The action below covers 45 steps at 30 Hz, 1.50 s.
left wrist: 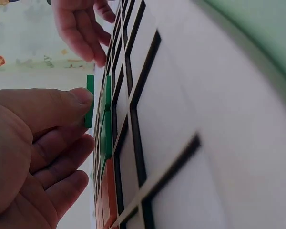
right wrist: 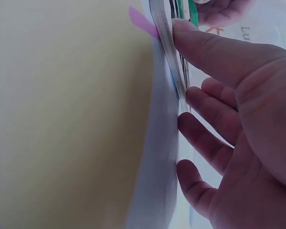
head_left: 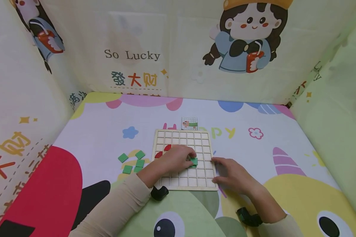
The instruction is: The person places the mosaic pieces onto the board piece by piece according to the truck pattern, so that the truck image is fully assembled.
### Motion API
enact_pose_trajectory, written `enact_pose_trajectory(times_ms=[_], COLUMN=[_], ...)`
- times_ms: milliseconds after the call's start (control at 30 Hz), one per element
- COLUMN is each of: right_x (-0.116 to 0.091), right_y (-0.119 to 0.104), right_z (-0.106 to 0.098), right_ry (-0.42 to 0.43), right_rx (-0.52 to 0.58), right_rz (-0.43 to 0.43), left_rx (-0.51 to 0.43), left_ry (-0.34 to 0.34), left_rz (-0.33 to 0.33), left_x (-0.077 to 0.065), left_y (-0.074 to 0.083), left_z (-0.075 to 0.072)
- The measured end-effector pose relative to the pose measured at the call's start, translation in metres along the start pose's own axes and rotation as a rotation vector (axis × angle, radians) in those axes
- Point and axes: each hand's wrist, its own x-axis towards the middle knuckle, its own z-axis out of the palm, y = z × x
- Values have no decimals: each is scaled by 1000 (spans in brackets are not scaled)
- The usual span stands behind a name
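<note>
A wooden grid board (head_left: 178,188) lies flat on the table mat. My left hand (head_left: 178,158) is over its middle and pinches a green square tile (left wrist: 90,117) between thumb and fingers, held close over the grid. Under it, a green tile (left wrist: 106,136) and red pieces sit in the grid in the left wrist view. The head view shows red quarter-round pieces (head_left: 158,154) in the left cells; my left hand hides some of the cells. My right hand (head_left: 237,176) touches the board's right edge with thumb and index fingertip, its other fingers loosely spread.
Several loose green square tiles (head_left: 127,169) lie left of the board. Behind it is a small picture card (head_left: 190,123) with a green and brown figure on a grid. Printed cloth walls (head_left: 184,75) stand at the back and both sides of the mat.
</note>
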Motion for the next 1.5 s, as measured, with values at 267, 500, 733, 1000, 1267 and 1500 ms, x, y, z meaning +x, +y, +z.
enact_pose_trajectory(times_ms=[267,500,733,1000,1267,1500], right_x=[2,3,7,15,22,24], right_y=[1,2,5,7,9,8], right_z=[-3,-5,-7,-9,-9,-10], right_ry=[-8,-6,-6,-20,-40,-53], right_rx=[-19,-28,-24,2,11,15], right_rz=[-3,6,-13,25,92,112], left_rx=[29,52,54,36,31,30], left_ry=[5,-8,-19,-31,-35,-30], left_rz=[25,25,16,17,11,10], left_x=[2,3,3,6,7,8], left_y=[3,5,9,11,12,13], left_z=[5,6,6,8,10,11])
